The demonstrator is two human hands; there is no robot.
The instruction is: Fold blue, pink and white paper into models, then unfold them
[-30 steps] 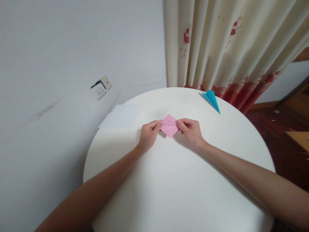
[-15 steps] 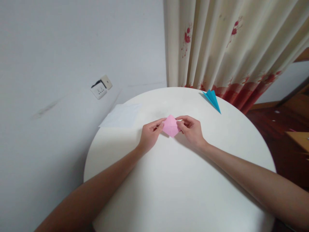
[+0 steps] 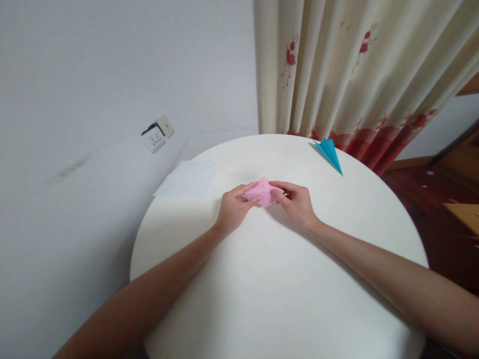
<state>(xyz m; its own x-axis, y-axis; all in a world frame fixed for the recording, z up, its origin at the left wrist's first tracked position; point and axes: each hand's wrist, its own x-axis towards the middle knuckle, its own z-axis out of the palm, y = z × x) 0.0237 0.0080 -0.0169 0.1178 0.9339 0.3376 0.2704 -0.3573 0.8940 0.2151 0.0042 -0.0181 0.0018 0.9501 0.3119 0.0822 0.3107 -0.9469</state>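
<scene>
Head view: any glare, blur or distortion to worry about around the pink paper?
Head view: soft, even light with no glare on the white table; faint shadows lie under the left hand and right hand; the pink paper is sharp enough to show its crease; wide-angle bending curves the curtain and stretches the forearms at the frame's bottom.

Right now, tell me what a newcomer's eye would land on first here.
First the folded pink paper, pinched between the left hand and right hand at the middle of the round white table. Then the blue folded paper at the table's far right edge, before the red-flowered curtain.
</scene>
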